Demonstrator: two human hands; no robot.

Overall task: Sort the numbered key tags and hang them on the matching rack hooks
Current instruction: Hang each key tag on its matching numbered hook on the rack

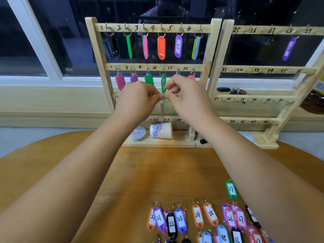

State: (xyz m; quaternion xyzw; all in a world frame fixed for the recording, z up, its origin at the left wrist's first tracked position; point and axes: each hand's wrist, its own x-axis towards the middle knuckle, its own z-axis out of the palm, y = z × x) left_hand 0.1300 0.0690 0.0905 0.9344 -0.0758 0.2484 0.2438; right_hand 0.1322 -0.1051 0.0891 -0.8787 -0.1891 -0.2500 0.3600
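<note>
Both my hands are raised to the third rail of the left wooden rack [98, 50]. My left hand [138, 99] and my right hand [184, 95] pinch the same small metal ring [163, 97] between thumb and fingertips. A thin green tag [164, 106] hangs edge-on from that ring, with a pink one just behind it. Hooks 1 to 6 and 7 to 12 on this rack carry coloured tags. The hooks of the third rail are hidden behind my hands. On the table near me lie several loose numbered tags [198, 220], among them a green tag 17 [231, 190].
A second rack [263, 69] to the right, numbered 25 to 48, holds one purple tag [289, 49]. A paper cup [161, 130] and a small round tub [138, 133] sit on the left rack's base. Keys [236, 91] lie on the windowsill. The wooden table [157, 169] spans the foreground.
</note>
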